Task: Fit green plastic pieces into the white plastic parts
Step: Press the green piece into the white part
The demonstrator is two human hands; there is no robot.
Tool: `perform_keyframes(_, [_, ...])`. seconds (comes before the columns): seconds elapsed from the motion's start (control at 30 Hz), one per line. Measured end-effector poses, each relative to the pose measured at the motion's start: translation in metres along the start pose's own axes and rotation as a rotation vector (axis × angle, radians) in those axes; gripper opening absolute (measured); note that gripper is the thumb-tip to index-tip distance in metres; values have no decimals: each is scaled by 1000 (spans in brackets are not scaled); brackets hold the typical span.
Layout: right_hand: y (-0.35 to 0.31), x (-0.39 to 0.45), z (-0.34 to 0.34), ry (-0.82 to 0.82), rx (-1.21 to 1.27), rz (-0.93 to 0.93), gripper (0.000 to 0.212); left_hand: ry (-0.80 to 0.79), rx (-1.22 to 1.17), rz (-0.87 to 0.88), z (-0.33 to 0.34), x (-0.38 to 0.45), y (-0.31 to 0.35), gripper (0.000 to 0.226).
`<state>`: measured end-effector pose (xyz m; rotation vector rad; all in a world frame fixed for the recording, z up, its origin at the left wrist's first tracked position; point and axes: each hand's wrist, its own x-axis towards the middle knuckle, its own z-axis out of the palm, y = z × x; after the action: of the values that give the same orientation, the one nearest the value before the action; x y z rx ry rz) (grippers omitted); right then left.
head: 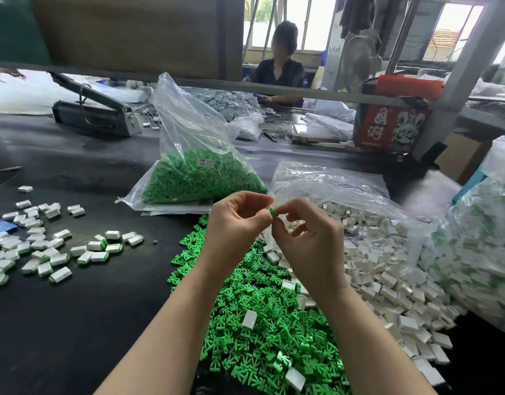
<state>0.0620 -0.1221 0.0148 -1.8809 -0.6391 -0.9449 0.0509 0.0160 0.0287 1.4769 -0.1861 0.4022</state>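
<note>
Hands, two, bare, raised together above the dark surface [74, 323]. Left hand [231, 226]: fingers curled, tips pinching a small item at the meeting point; whether that item is a white part cannot be told, since the fingers hide it. Right hand [308, 238]: thumb and forefinger pinching a green piece [273, 211], only its end showing between the two sets of fingertips.

Green pieces, loose heap [260, 323]: directly beneath both wrists and forearms, forked flat mouldings, a few white parts lying among them.

White parts, loose heap [388, 269]: to the right of the right hand, spilling from an open clear bag [331, 181] just beyond it.

Assembled units, scattered [46, 246]: well to the left of the left hand, white bodies with a green edge showing.

Bag of green pieces [194, 166]: beyond the hands, standing open, labelled.

Bag of finished units [479, 238]: far right of the right hand, filled.

Heat sealer [94, 109]: far beyond the left hand. Second person seated across the surface, further off.

Handling, judged: both components look light, rigid and smooth, so apt to slip or flick away under pressure. Green piece probably best taken by its flat faces near the broad end, prongs left free to enter. White part probably best held by its long side walls, open end facing the other hand. Prongs appear thin; skewed entry could bend them, so square alignment before pressing seems advisable.
</note>
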Motion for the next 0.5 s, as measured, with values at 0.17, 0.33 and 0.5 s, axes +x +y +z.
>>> perform_keyframes(0.17, [3,-2,1,-11,23,27,10,50,21,-7,3,0,-4,15])
perform_keyframes(0.33, [4,-3,2,-29,0,44,10,64,22,6,5,-2,-6,15])
perform_keyframes(0.5, [1,-1,1,-172,179,245,11,98,-7,37,4,-3,-7,22])
